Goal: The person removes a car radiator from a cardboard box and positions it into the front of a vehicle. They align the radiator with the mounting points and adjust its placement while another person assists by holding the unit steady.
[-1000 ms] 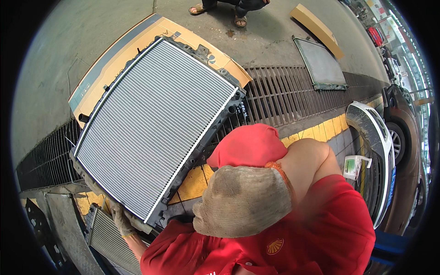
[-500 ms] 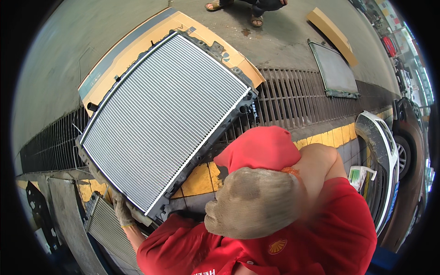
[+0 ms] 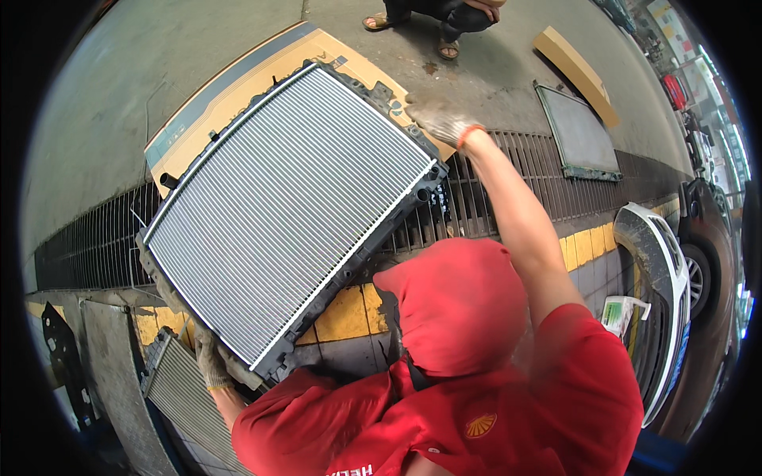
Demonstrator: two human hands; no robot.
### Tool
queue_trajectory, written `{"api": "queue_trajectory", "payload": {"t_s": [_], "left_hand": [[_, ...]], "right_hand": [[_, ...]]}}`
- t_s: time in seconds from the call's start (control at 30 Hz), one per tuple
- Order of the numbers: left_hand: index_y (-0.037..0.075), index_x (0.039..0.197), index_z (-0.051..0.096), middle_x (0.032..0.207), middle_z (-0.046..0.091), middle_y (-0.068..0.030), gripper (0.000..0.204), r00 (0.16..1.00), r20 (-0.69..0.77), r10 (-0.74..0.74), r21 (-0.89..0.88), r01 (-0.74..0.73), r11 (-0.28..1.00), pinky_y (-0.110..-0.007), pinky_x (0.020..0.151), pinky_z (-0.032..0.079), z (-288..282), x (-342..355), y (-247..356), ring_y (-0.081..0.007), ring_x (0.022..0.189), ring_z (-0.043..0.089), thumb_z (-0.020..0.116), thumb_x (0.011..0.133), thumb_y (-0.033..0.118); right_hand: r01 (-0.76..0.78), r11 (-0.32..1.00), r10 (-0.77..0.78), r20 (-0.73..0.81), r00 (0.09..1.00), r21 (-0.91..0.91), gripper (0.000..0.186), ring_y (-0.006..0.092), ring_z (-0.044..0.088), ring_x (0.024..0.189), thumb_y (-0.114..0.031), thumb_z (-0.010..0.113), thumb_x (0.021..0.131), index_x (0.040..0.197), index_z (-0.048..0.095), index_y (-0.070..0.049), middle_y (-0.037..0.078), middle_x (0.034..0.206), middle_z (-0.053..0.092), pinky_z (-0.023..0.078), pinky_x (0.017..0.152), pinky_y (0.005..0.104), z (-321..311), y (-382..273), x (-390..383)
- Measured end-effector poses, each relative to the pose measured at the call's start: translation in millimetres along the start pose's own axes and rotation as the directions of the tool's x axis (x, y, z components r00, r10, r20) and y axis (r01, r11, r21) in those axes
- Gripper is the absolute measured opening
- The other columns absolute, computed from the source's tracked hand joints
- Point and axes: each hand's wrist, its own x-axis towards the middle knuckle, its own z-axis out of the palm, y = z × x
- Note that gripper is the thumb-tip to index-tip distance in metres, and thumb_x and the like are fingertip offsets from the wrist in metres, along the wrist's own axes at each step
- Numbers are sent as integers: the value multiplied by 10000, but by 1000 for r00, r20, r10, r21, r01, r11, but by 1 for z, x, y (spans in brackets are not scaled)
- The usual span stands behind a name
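Note:
A large silver-finned radiator [image 3: 290,210] with a black frame lies tilted across the drain grate and a flattened cardboard box [image 3: 230,79]. My left hand [image 3: 209,358], in a worn knit glove, is closed on the radiator's near-left corner; some of its fingers are hidden. Out past the far-right corner is my right hand [image 3: 438,117], also gloved and slightly blurred. Its fingers stretch left over the cardboard beside the radiator's black end, with nothing visible in them. Whether it touches the frame or cardboard, I cannot tell.
An older finned core [image 3: 190,397] lies near my left arm. To the right are a grey panel [image 3: 579,131], a long carton [image 3: 578,73], a white bumper [image 3: 675,278] and a white jug [image 3: 619,316]. Another person's sandalled feet [image 3: 448,49] show beyond the cardboard. A slotted grate [image 3: 524,178] crosses the floor.
My right hand has swung away from near my body, out to the radiator's far-right corner. My left hand stays at the near-left corner. The radiator shows only a slight shift in the picture.

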Motion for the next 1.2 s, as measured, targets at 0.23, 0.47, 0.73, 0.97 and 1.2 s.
{"api": "queue_trajectory", "payload": {"t_s": [0.23, 0.47, 0.73, 0.97, 1.2], "left_hand": [[-36, 1564, 524, 1410, 697, -155, 735, 996, 82, 43, 24, -45, 999, -369, 1146, 527, 37, -13, 18, -262, 1255, 688, 834, 998, 316], [21, 1197, 704, 1055, 666, 18, 391, 996, 18, 88, 44, -88, 995, -259, 854, 545, 71, -42, 32, -123, 933, 643, 860, 935, 265], [-122, 1531, 430, 1373, 649, -211, 929, 996, 90, -4, -206, 23, 978, -358, 1041, 591, 85, -52, 49, -283, 1221, 704, 925, 901, 349], [-80, 1531, 493, 1328, 664, -164, 922, 993, 108, 54, -273, -23, 962, -344, 1004, 578, 74, -38, 32, -247, 1111, 693, 820, 957, 564], [-47, 1460, 653, 1197, 724, -188, 1033, 953, -275, -123, 272, 200, 941, -367, 810, 592, 65, -30, 31, -219, 968, 700, 450, 1022, 866]], "right_hand": [[64, 996, -71, 124, 990, 63, 630, 365, 629, 1402, -486, 497, 1127, 1510, 622, -2, 241, 1515, 661, 482, 1167, 436, 7, 29, 29], [566, 736, -576, -97, 812, 371, 330, 93, 601, 695, -153, 648, 990, 1245, 787, 4, 41, 934, 759, 486, 615, 267, -71, -121, -212], [601, 783, -611, 17, 792, 159, 203, 234, 743, 662, 13, 708, 870, 1060, 777, 30, 186, 877, 776, 578, 562, 338, -47, -139, -227], [725, 688, -725, 33, 688, 7, 227, 276, 751, 657, 8, 696, 863, 1073, 779, 38, 174, 817, 763, 606, 647, 350, -45, -147, -236], [616, 786, -618, 43, 785, 55, 235, 265, 769, 668, -14, 717, 868, 1088, 785, 31, 182, 812, 764, 598, 636, 354, -46, -146, -239]]}}
